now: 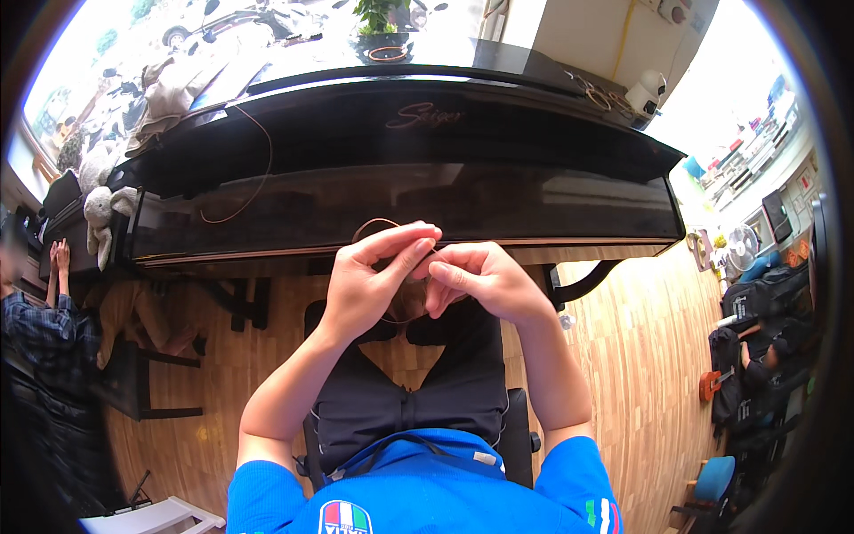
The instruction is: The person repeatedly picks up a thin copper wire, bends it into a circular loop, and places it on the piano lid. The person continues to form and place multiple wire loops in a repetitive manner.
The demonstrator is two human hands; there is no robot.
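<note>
Both hands are raised in front of me, close together at the edge of a black upright piano. My left hand has its thumb and fingers pinched on a thin copper-coloured wire. Part of the wire loops out behind the left fingers, and another curve shows below the hands. My right hand is closed, its thumb against the curled fingers, with a thin end of the wire between them. The fingertips hide most of the spot where the hands meet.
A second copper-coloured wire hangs down the piano's front at left. Coiled wires and a small white camera sit on top at right. Another person sits at far left. Bags and a fan stand at right.
</note>
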